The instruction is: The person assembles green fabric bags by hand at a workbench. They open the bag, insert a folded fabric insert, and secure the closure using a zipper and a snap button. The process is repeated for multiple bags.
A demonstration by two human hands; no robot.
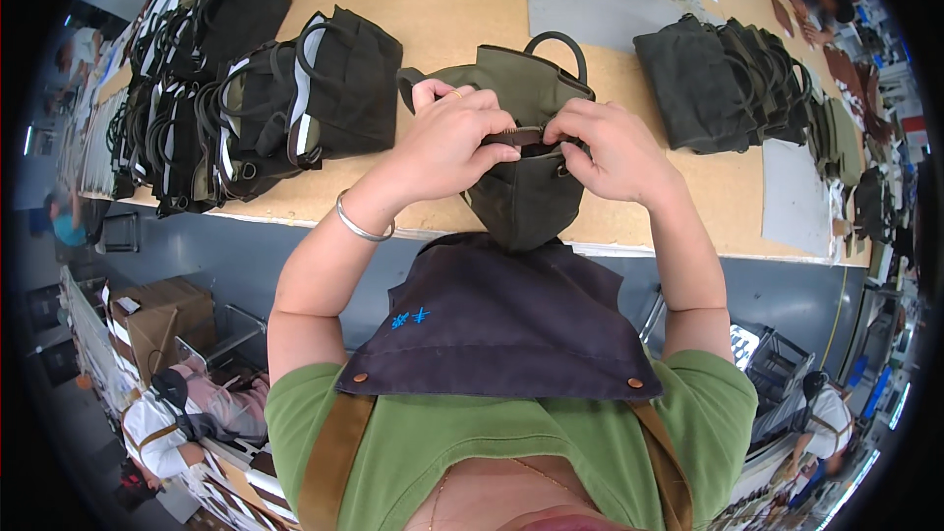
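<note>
A dark olive fabric handbag (pixel 526 192) stands at the near edge of the table in front of me, one rounded handle sticking up behind it. Its zipper (pixel 526 135) runs across the opening between my hands. My left hand (pixel 457 133) is closed, thumb and fingers pinching the zipper edge from the left. From the right, my right hand (pixel 605 147) pinches the edge of the same opening, with its fingertips partly inside. Whether a zipper pull is between the right fingers is hidden.
Rows of similar dark bags (pixel 344 79) lie on the table (pixel 442 0) to the left, with another stack of bags (pixel 703 88) to the right and more at the far side. A brown cardboard box (pixel 167 320) is behind me on the left. Other people work nearby.
</note>
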